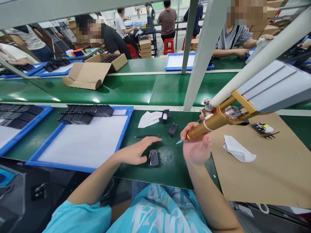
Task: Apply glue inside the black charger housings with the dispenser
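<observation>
My right hand (198,144) is wrapped round the front barrel of a gold-coloured dispensing gun (206,125). A pale blue tip (179,141) points left from it, over the green bench. My left hand (137,150) is flat with fingers stretched out and nothing in it. Beside its thumb lies a small black charger housing (153,158); whether they touch I cannot tell. Tweezers (146,136) lie just beyond the left fingers. Farther back are a second black charger housing (173,129) with pins up, a third, partly open housing (165,116), and white paper (149,119).
A blue-rimmed tray (80,145) at left carries rows of black chargers (85,114). Cardboard (262,174) at right bears a white paper (239,149) and a circuit board (263,128). A grey post (201,51) rises ahead, before a green conveyor (136,89). Other people sit beyond.
</observation>
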`<act>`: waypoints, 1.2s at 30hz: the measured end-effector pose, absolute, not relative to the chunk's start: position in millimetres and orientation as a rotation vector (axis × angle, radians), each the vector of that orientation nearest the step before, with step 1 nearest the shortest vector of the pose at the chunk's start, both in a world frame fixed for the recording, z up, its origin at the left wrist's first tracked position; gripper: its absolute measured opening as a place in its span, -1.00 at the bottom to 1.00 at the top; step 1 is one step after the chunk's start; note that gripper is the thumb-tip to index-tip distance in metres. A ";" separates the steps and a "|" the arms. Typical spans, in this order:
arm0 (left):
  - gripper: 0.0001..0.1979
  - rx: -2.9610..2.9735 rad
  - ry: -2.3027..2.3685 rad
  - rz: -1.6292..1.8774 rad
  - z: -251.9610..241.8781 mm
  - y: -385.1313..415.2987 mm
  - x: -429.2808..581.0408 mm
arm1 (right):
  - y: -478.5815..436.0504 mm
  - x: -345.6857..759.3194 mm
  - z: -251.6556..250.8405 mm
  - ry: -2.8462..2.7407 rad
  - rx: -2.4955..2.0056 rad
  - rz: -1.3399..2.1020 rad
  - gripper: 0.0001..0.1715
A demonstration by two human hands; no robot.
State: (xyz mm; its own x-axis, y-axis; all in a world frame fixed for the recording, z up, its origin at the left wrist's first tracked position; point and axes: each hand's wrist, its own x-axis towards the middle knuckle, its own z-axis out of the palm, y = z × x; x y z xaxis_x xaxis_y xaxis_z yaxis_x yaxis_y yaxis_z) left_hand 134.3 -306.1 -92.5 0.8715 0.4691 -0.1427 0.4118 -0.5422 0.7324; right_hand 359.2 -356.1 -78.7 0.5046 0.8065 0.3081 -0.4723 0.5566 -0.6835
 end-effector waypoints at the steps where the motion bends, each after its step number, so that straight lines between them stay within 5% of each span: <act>1: -0.13 2.217 0.710 0.136 -95.0 -316.6 131.1 | -356.1 359.7 -78.9 -0.664 -0.565 0.821 -0.67; 5: 0.08 2.169 0.990 0.279 -112.8 -358.2 130.2 | -355.7 361.1 -79.4 -0.670 -0.575 0.813 -0.67; 24: -0.53 1.445 1.103 0.969 -155.3 -350.8 143.2 | -354.8 359.4 -78.8 -0.686 -0.599 0.788 -0.63; 28: -0.72 1.554 1.240 0.954 -153.4 -354.5 141.8 | -355.4 358.4 -78.1 -0.687 -0.612 0.798 -0.62; 33: -0.50 1.988 1.303 0.728 -149.1 -368.4 140.0 | -358.2 355.2 -76.4 -0.707 -0.644 0.839 -0.57; 36: -0.59 2.023 1.431 0.673 -151.6 -370.6 148.9 | -361.2 350.9 -75.6 -0.732 -0.603 0.883 -0.55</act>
State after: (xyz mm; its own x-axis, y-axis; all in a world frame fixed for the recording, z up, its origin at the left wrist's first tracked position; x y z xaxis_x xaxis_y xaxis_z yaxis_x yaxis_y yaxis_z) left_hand 148.9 -370.6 -151.6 0.3023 0.9500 0.0779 0.6654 -0.2688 0.6964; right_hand 350.9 -361.2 -75.6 0.4293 0.8474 0.3123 -0.4644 0.5037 -0.7284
